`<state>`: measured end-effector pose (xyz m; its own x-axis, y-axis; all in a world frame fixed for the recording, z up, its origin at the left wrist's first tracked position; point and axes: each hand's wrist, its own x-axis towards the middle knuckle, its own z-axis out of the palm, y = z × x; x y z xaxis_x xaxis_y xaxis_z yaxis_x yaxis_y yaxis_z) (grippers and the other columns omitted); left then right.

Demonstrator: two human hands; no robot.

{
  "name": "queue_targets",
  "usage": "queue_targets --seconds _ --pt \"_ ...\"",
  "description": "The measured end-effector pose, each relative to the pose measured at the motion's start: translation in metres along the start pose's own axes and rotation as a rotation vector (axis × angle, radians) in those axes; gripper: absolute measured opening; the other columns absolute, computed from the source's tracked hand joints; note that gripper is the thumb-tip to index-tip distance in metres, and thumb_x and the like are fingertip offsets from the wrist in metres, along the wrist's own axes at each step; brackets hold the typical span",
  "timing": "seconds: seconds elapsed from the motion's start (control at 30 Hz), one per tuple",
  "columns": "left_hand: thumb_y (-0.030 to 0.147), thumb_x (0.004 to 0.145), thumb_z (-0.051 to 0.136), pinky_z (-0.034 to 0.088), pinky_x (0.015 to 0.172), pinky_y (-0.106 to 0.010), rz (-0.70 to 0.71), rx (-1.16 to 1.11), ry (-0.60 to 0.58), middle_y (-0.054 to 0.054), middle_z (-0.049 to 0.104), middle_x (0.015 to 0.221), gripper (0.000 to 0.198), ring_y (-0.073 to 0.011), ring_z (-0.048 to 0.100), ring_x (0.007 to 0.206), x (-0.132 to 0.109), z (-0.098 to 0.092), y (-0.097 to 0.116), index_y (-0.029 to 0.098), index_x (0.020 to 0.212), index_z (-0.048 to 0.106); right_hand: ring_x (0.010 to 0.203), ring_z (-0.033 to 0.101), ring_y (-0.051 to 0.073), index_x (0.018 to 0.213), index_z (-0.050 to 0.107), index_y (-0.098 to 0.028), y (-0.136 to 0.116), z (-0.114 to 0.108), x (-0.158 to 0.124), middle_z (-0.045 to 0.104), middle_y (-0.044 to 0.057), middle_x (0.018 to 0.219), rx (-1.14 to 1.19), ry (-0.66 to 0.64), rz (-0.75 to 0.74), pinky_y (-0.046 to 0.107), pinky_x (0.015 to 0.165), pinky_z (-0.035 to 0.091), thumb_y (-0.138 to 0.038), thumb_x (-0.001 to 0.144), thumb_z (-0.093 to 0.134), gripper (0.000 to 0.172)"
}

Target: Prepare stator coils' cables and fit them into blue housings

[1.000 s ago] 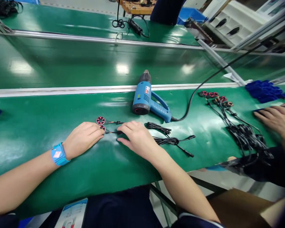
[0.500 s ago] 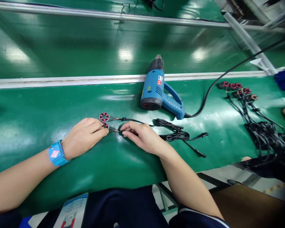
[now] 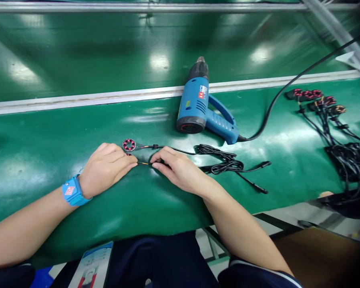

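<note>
My left hand (image 3: 109,165), wearing a blue wristband (image 3: 74,192), is closed over a small motor stator, with only a sliver of its rim showing. Thin coloured wires (image 3: 143,163) run from those fingertips to my right hand (image 3: 178,168). There the thumb and fingers pinch the black cable at the end of the wires. Just beyond lies a second motor stator (image 3: 129,145), a ring with red windings, joined by thin wires to its own black cable (image 3: 180,151). Both cables lead right into coiled bundles (image 3: 224,160) with plug ends.
A blue heat gun (image 3: 193,104) lies behind my hands, nozzle pointing away, its black cord (image 3: 276,98) running to the upper right. More stators (image 3: 308,95) with bundled cables (image 3: 350,164) sit at the right. A white strip (image 3: 107,96) crosses the green bench.
The view has shifted slightly. My left fingertips have moved toward the wires and cover more of the nearer stator. The wires look straighter, and my right hand keeps its pinch on the cable.
</note>
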<state>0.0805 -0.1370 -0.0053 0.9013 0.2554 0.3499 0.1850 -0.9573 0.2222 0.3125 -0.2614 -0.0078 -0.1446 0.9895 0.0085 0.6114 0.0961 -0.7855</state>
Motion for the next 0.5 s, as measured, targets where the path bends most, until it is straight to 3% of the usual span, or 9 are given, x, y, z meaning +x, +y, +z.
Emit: queue_targets --seconds 0.27,0.4,0.5 --pt "0.03 0.099 0.063 0.043 0.076 -0.034 -0.032 -0.04 0.011 0.002 0.072 0.08 0.012 -0.0173 0.063 0.08 -0.001 0.0 0.002 0.026 0.104 0.073 0.089 0.061 0.014 0.103 0.064 -0.018 0.001 -0.001 0.001 0.065 0.003 0.098 0.018 -0.01 -0.011 0.027 0.082 0.048 -0.021 0.102 0.054 0.01" --pt "0.034 0.1 0.06 0.047 0.077 -0.032 -0.147 -0.092 0.03 0.0 0.074 0.082 0.017 -0.0158 0.066 0.077 0.006 -0.002 0.003 0.022 0.104 0.071 0.092 0.062 0.015 0.106 0.066 -0.018 0.001 0.001 0.0 0.063 0.005 0.105 -0.024 -0.022 -0.006 0.029 0.085 0.049 -0.022 0.102 0.054 0.013" --pt "0.038 0.1 0.059 0.049 0.075 -0.031 -0.231 -0.099 -0.004 0.003 0.071 0.071 0.02 -0.0153 0.067 0.07 0.014 -0.003 0.003 0.02 0.106 0.068 0.086 0.061 0.015 0.105 0.066 -0.018 0.0 0.003 -0.001 0.063 0.005 0.102 -0.047 -0.026 0.017 0.028 0.079 0.048 -0.024 0.102 0.055 0.013"
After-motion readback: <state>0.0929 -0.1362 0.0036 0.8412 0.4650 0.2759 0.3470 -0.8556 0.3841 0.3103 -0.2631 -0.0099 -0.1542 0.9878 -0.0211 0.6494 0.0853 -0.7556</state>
